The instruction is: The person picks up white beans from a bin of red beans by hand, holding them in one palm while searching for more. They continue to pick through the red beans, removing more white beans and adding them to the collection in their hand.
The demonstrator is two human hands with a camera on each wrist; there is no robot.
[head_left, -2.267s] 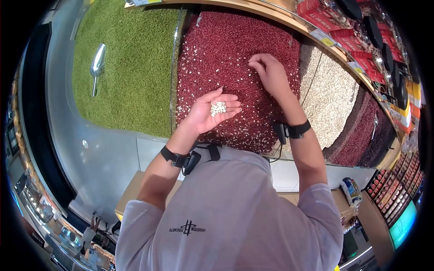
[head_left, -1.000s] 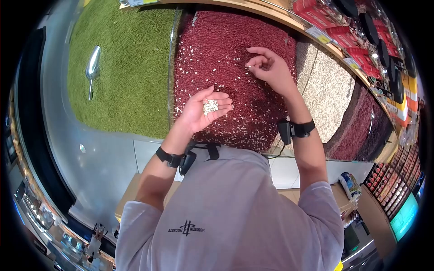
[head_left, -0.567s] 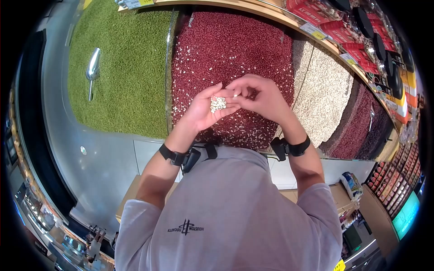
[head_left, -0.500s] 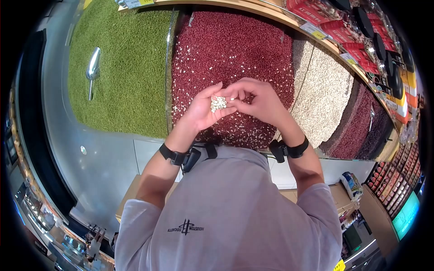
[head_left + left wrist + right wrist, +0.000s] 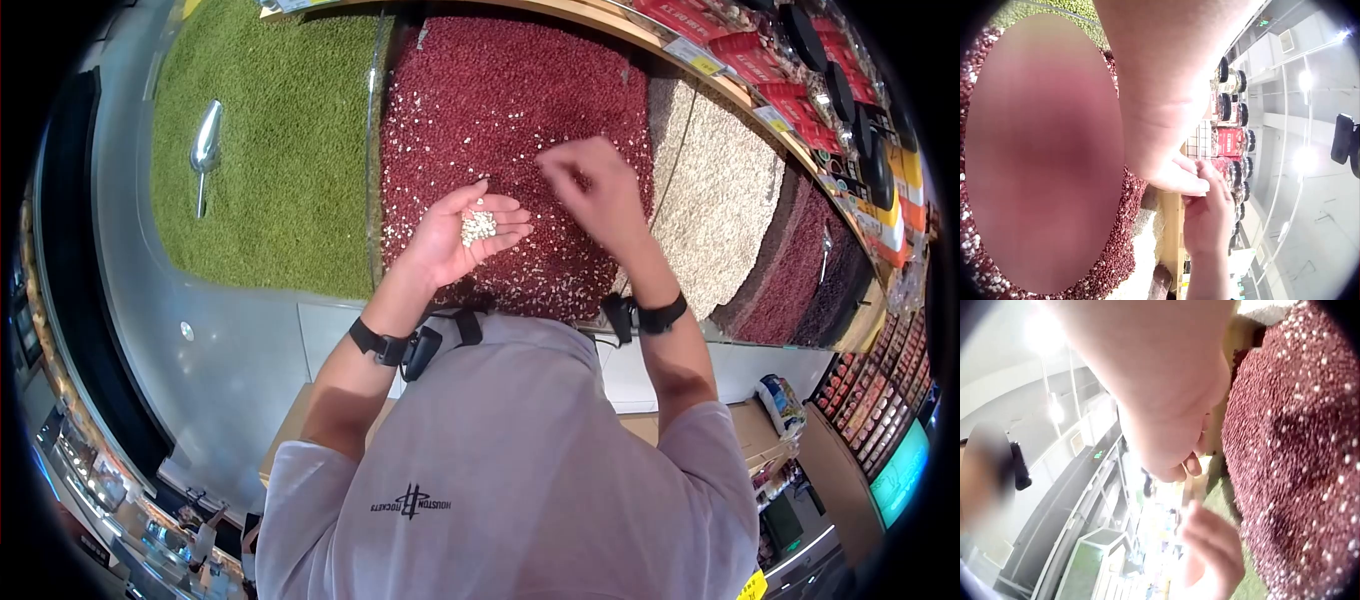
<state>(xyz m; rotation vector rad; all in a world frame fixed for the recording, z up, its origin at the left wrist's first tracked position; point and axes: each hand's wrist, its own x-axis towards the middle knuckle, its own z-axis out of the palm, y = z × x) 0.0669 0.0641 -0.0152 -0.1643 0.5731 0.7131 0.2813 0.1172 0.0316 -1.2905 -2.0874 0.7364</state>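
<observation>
Left hand (image 5: pixel 448 245) lay palm up over the bin of red beans (image 5: pixel 510 80), its fingers straight and slightly spread, thumb apart; a small heap of pale grains (image 5: pixel 478 228) sat in the palm, reaching the base of the fingers. Right hand (image 5: pixel 605 195) was farther out from the body and well apart from it, above the same bin, fingers bent with thumb and forefinger towards each other; blur kept me from telling whether they pinched anything. More pale grains lay scattered among the red beans, thickest along the near edge. Both forearms wore black wrist straps with small devices. Left of the bin, past a clear divider (image 5: pixel 375 150), spread green beans (image 5: pixel 290 150), a metal scoop (image 5: pixel 205 150) resting on them, handle towards the person. To the right was a bin of whitish grain (image 5: pixel 725 200). Red packets (image 5: pixel 780 75) stood behind the bins, on a wood-edged shelf.
</observation>
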